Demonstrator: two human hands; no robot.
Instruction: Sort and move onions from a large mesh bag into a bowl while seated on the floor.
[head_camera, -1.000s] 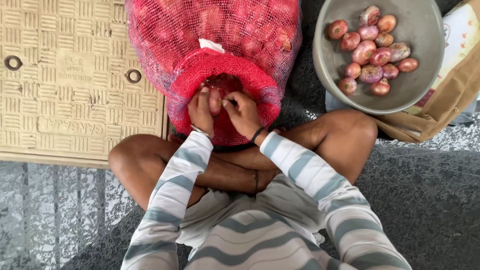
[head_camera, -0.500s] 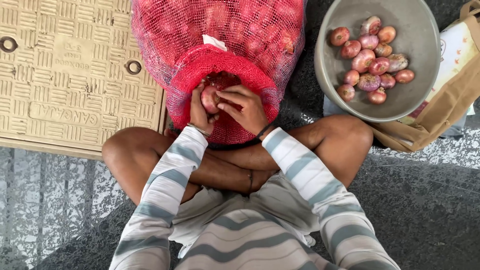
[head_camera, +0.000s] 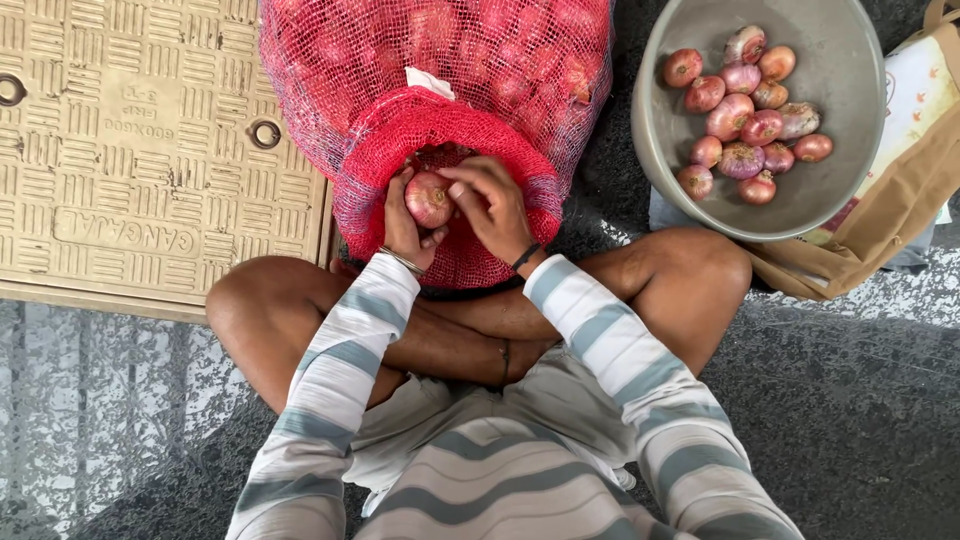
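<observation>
The frame showed one red mesh sack (head_camera: 440, 90) at upper centre, one grey bowl (head_camera: 800, 200) at upper right holding eleven onions (head_camera: 745, 110), one onion (head_camera: 429, 198) at the sack's mouth, and two hands.

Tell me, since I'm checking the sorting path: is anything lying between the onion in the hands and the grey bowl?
Nothing visible: the onion is clear of the sack mouth, with only dark floor between it and the grey bowl.

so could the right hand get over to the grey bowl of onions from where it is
Probably yes. The right hand is at the mouth of the red mesh sack, touching the onion held by the left hand. The grey bowl sits open-topped to its right, with nothing between.
</observation>
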